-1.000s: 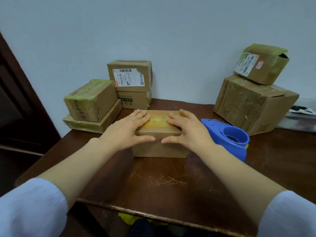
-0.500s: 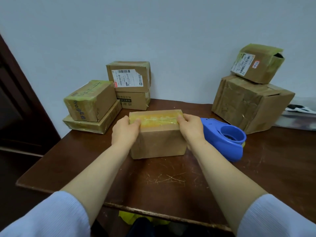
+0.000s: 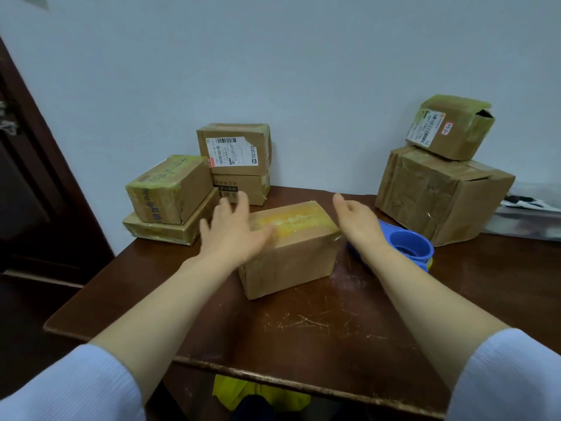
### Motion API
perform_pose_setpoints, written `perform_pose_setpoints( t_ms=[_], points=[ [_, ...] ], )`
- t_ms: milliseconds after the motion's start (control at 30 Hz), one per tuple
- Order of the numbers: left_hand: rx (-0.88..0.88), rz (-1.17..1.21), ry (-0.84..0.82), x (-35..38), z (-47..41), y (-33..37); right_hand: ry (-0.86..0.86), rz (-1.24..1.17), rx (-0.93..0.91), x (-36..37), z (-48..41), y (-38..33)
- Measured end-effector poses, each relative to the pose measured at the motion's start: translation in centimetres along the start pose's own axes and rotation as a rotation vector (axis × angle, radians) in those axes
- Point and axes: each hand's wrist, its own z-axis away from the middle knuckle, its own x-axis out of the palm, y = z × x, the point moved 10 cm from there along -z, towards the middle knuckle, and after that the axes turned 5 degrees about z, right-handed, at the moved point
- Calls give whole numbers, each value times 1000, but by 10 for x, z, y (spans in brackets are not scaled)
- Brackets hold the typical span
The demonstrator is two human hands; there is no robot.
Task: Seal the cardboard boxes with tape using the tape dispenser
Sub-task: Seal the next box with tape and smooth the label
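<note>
sleeves [image 3: 60, 390]: pale ones down in the bottom corners, both forearms bare and stretched out over the table
yellow thing [image 3: 258, 393]: pokes out below the near table edge, honestly can't tell what it is
table [image 3: 303, 344]: dark brown wood, pretty scratched up in the near middle
middle box [image 3: 291, 262]: plain cardboard, sits on the table turned a bit askew, with a strip of yellowish tape [image 3: 291, 223] along the top
left hand [image 3: 233, 235]: fingers spread and loose, kinda blurry, at the box's left end with the thumb over the top edge; not gripping anything, can't say if it actually touches
right hand [image 3: 361, 226]: flat, fingers straight, just off the box's right end, holding nothing
tape dispenser [image 3: 409, 244]: blue, lying on the table just right of the box, partly hidden behind the right wrist
left pile: taped box [image 3: 170, 189] on top of a flat box [image 3: 170, 232], near the table's far left corner
back stack [image 3: 236, 150]: two boxes against the wall, the top one has a white shipping label
right pile: big crumpled box [image 3: 440, 196] with a small labelled box [image 3: 452, 126] sitting tilted on top, one end gaping
door [image 3: 30, 177]: dark wood, far left
</note>
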Motion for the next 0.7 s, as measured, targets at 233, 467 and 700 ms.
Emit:
perform_pose_setpoints(
  t_ms=[233,467,700],
  points=[
    [359,-344,-215,41,-8,68,94,402,70,-43,4,57],
    [284,-444,-263,56,-11,55,-58,696,173,-30,11,98],
    [227,-447,-224,39,0,52,-116,705,197,-33,10,97]
  ],
)
